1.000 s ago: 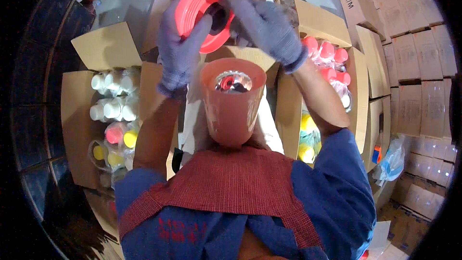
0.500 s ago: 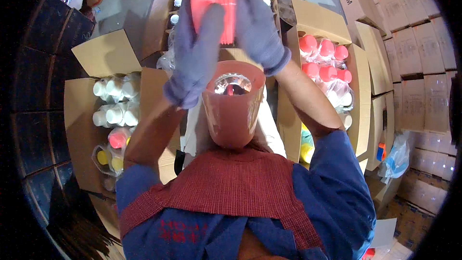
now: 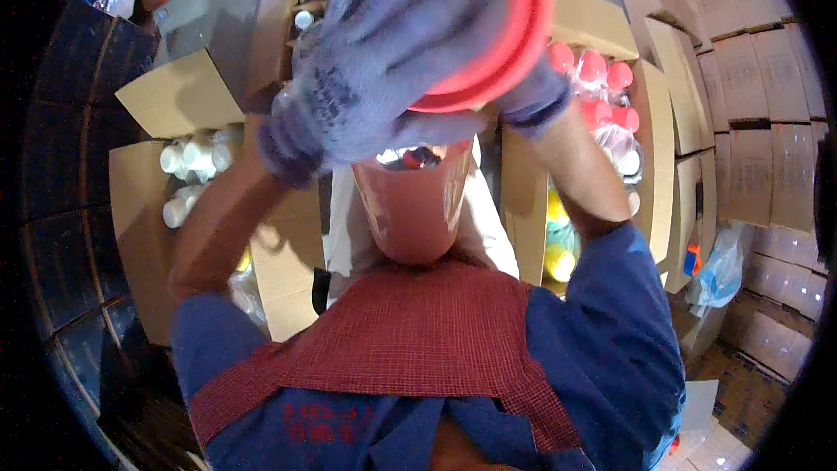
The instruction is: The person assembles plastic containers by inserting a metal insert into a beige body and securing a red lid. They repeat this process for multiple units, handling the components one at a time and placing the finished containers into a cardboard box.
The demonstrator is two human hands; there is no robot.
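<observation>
Both my hands wear grey-purple work gloves and are raised at the top middle. My left hand [image 3: 384,52] lies across the face of a red round lid-like plastic piece [image 3: 532,9], its fingers stretched out and apart. My right hand [image 3: 532,92] is at the lid's right side; its fingers are hidden behind it, and it grips the piece from there. Below them, between my legs, stands a translucent pink tub [image 3: 410,209]. Something shiny and silver [image 3: 405,157] shows at its mouth, partly covered by my left thumb.
An open carton [image 3: 139,209] of white-capped bottles [image 3: 199,155] stands to the left. At the right, another carton [image 3: 649,122] holds red-capped bottles [image 3: 593,68]. A divided carton [image 3: 279,35] is ahead. Dark boxes [image 3: 61,157] and brown boxes [image 3: 750,78] are stacked along the sides.
The red piece has turned from edge-on to showing its round face and shifted right. My left hand has swung over its front, and my right hand has gone behind it.
</observation>
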